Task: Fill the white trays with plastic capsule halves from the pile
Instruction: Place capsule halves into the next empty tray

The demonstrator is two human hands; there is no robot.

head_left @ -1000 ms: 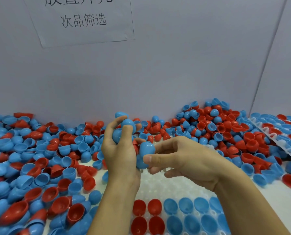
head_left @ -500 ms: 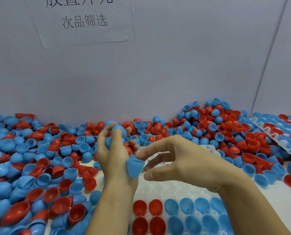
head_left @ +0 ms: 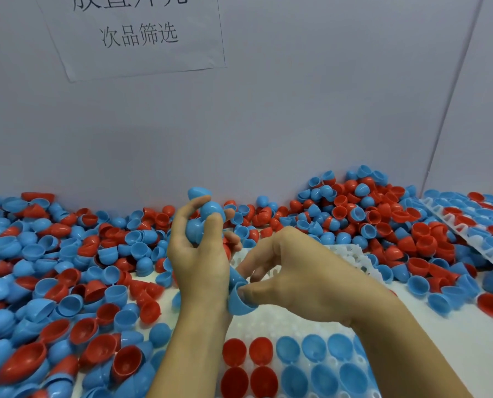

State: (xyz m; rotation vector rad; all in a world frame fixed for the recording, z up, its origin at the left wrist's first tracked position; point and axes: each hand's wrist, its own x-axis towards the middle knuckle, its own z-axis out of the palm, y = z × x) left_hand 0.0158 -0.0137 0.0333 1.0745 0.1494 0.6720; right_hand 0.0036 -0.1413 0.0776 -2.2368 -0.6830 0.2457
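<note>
The right hand (head_left: 305, 280) now pinches a single blue capsule half (head_left: 239, 301) between thumb and forefinger, open side tilted up toward the thumb, low at about 6 o'clock of the left hand (head_left: 199, 254) and just above the white tray (head_left: 282, 323). Half a second ago the same half sat higher against the left palm with the right fingers spread around it; a second ago it was up level with the left hand's knuckles. So one half has come off the held batch and gone down toward the tray, which I judge means it is about to be seated in a free pocket. The left hand's fingers stay curled round several blue halves (head_left: 208, 214), as before. The tray's near rows at 6 o'clock hold red and blue halves; the rows behind them look unfilled. The pile (head_left: 67, 268) covers the bench from 9 o'clock round to 2 o'clock
</note>
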